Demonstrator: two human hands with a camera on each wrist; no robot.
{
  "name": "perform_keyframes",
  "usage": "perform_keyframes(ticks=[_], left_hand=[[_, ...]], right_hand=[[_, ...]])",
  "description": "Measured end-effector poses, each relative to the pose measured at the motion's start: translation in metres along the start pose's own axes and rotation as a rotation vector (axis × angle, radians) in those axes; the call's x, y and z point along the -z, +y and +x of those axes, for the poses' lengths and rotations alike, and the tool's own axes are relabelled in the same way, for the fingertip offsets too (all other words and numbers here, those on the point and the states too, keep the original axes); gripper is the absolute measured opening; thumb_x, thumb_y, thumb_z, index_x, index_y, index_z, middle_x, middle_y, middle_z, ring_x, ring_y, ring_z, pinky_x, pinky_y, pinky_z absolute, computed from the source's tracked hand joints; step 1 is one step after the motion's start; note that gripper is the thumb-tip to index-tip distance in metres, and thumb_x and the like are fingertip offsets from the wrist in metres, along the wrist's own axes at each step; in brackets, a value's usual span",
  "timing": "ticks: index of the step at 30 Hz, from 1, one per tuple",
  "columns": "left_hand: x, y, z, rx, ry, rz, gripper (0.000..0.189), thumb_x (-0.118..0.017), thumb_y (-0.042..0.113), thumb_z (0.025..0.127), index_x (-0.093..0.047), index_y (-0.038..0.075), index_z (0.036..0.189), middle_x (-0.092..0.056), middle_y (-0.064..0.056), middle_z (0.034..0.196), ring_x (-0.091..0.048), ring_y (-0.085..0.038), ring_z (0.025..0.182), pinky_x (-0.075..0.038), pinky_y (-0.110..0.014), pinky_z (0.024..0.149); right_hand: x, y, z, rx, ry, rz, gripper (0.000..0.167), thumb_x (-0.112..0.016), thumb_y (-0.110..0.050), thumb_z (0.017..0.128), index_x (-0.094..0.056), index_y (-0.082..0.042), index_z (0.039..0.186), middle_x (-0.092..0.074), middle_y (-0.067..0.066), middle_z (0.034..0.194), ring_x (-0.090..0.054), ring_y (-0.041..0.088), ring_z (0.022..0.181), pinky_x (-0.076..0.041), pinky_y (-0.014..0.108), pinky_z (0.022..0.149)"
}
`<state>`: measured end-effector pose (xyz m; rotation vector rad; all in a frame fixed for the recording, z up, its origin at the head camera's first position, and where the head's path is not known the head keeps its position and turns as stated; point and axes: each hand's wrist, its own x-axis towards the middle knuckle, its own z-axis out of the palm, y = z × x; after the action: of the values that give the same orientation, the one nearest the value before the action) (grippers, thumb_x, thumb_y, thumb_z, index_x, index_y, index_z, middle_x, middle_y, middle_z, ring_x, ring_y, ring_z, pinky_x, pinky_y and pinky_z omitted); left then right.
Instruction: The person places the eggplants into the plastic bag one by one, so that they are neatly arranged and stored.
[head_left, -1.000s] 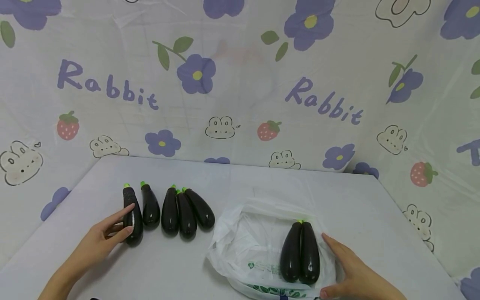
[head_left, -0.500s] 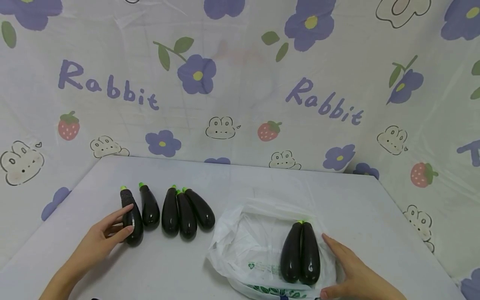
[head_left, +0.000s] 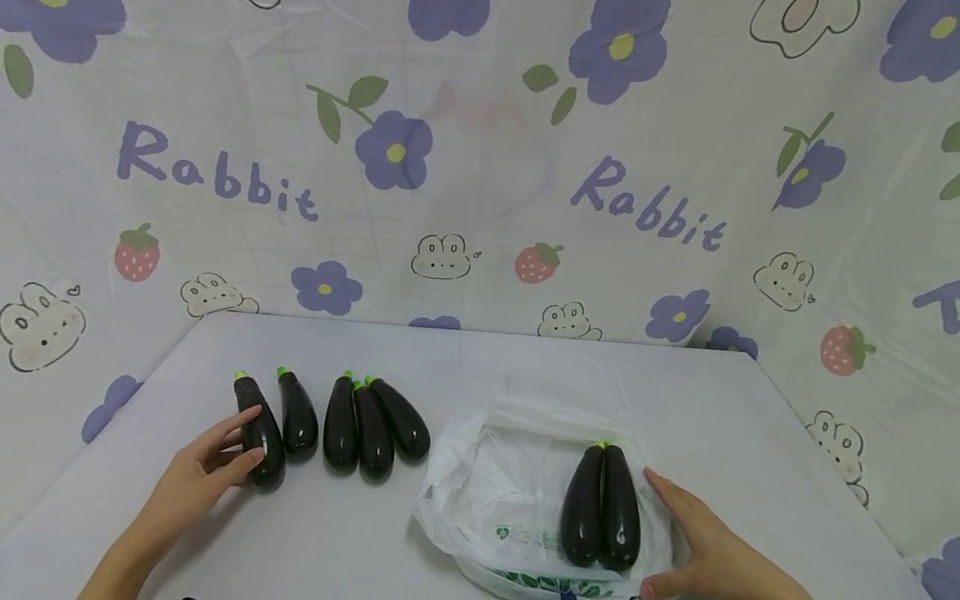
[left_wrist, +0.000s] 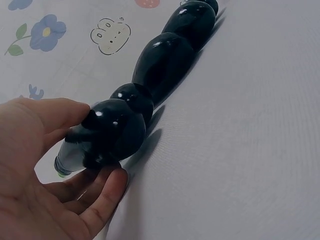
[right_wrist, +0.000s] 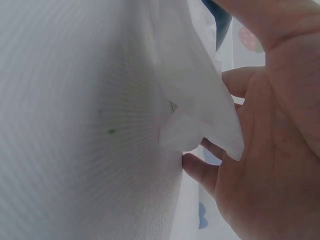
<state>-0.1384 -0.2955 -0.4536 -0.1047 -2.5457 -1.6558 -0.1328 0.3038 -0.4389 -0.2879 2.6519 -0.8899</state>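
At the left of the table, my left hand (head_left: 187, 483) holds a glossy dark eggplant (head_left: 264, 446) between thumb and fingers. Its green stem end points away and tilts left. The left wrist view shows thumb and fingertips on opposite sides of this eggplant (left_wrist: 125, 127). My right hand (head_left: 712, 546) rests at the right side of a white plastic bag (head_left: 480, 492), fingers fairly straight. Within the bag's spread opening, two eggplants (head_left: 600, 508) lie side by side. Up close in the right wrist view, a flap of the bag (right_wrist: 190, 95) overlaps the fingers of the right hand (right_wrist: 280, 135).
Just right of the held eggplant lies a single eggplant (head_left: 300, 417). Beyond it, three more eggplants (head_left: 375, 429) form a cluster between it and the bag. The white table (head_left: 465, 358) ends at a patterned cloth backdrop (head_left: 480, 167).
The held eggplant's stem end has swung to the left, and my left hand has shifted slightly left with it. My right hand, the bag and its two eggplants stay as they were.
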Motion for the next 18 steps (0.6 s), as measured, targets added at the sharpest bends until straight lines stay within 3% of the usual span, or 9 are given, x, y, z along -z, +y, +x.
perform_keyframes(ticks=[10, 18], left_hand=[[0.0005, 0.002, 0.0005, 0.038, 0.009, -0.015, 0.064, -0.063, 0.028, 0.099, -0.034, 0.015, 0.154, -0.044, -0.034, 0.138, -0.063, -0.007, 0.097, -0.054, -0.029, 0.074], [0.0014, -0.0012, 0.0017, 0.038, 0.014, -0.09, 0.064, -0.061, 0.026, 0.1, -0.031, 0.013, 0.155, -0.04, -0.035, 0.141, -0.06, 0.0, 0.1, -0.055, -0.03, 0.076]], right_hand=[[0.0006, 0.0005, -0.0002, -0.001, -0.008, 0.017, 0.132, -0.094, -0.044, 0.052, -0.02, -0.013, 0.157, -0.024, 0.024, 0.154, -0.024, 0.047, 0.138, -0.025, 0.069, 0.102], [0.0001, 0.0007, 0.0002, -0.021, -0.009, 0.032, 0.132, -0.094, -0.043, 0.051, -0.02, -0.015, 0.157, -0.024, 0.023, 0.154, -0.024, 0.046, 0.138, -0.025, 0.069, 0.102]])
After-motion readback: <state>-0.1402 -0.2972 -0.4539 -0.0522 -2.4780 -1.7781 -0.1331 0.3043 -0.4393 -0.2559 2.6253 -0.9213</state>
